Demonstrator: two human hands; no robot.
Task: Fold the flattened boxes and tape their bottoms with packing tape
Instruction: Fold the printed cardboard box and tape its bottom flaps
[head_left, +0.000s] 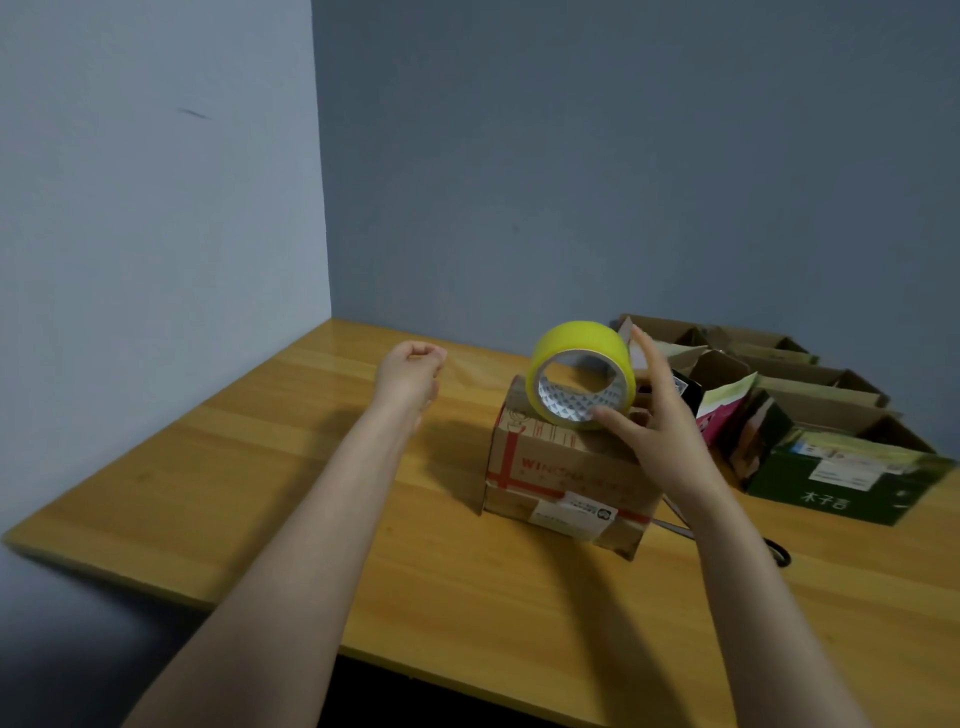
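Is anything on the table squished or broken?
Yes. The pink and white box on the right looks crooked, with bent, ragged flaps. The brown box under the tape roll in the right hand looks tidy.

Yellow tape roll (582, 376) — red-striped brown box (561, 467)
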